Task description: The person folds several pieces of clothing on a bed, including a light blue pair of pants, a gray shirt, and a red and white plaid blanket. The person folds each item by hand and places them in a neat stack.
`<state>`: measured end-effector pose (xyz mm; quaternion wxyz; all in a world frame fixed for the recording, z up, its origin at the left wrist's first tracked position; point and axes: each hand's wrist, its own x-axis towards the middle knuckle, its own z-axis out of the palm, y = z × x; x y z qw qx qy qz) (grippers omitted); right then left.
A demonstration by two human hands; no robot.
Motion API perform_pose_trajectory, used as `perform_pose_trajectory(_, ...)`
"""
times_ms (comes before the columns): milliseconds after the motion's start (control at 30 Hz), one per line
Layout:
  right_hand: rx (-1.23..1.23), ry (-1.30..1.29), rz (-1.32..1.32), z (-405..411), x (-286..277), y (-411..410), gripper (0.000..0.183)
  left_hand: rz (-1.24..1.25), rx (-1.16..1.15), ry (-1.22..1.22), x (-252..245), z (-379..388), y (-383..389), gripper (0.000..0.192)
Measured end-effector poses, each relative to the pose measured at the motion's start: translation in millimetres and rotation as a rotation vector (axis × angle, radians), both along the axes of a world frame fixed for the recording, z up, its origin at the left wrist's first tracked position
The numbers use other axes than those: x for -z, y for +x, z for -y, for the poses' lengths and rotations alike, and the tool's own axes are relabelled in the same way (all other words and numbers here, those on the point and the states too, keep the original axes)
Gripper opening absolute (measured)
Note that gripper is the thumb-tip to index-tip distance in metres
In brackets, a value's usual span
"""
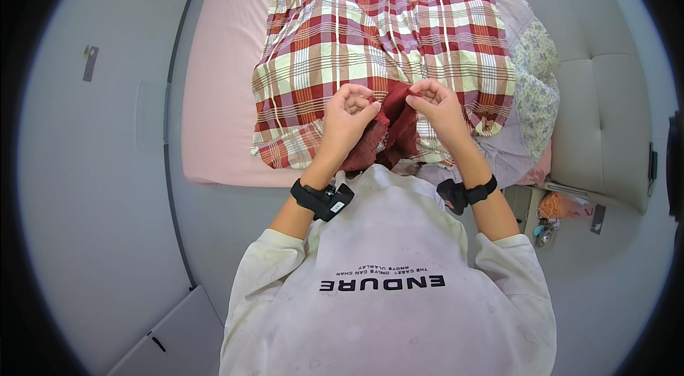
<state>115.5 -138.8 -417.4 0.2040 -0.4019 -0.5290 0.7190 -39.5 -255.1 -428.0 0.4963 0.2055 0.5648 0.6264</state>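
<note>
A plaid cloth (352,55) in red, cream and brown lies rumpled over the bed, with a plain dark red border along its far edge. Near the front of the bed, my left hand (350,111) pinches a piece of dark red fabric (401,133) between thumb and fingers. My right hand (435,103) pinches the same red fabric a little to the right, close to the left hand. The red fabric hangs from both hands in folds towards my body. Its lower end is partly hidden by my shirt. Both wrists wear black straps with small devices.
A pink sheet (219,109) covers the bed. A floral cloth (537,82) lies bunched right of the plaid cloth, beside a padded beige headboard (598,87). At the lower right, a bedside cabinet (521,210) stands by a plastic bag with orange contents (558,205).
</note>
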Motion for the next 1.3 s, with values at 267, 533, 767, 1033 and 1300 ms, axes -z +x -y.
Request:
perform_pose_trajectory(267, -0.042, -0.053, -0.033, 19.1, 1.3, -9.3, 0.014, -0.061, 0.032, 0.013, 7.8, 0.6, 5.2, 0.020)
perform_pose_trajectory(533, -0.090, -0.081, 0.001, 21.4, 1.2, -15.0, 0.015, -0.323, 0.068, 0.033, 8.4, 2.3, 12.0, 0.021)
perform_pose_trajectory(767, -0.106, -0.125, -0.047, 22.5, 5.9, -13.2, 0.016, -0.563, 0.143, 0.073, -6.8, 7.2, 13.5, 0.026)
perform_pose_trajectory(1033, -0.118, -0.060, -0.074, 25.8, 8.7, -15.5, 0.016, -0.607, 0.163, 0.101, -3.8, 7.9, 14.1, 0.031)
perform_pose_trajectory(1300, -0.165, -0.107, -0.021, 24.7, 5.4, -19.0, 0.015, -0.679, 0.159, 0.109, -7.4, 7.4, 14.5, 0.041)
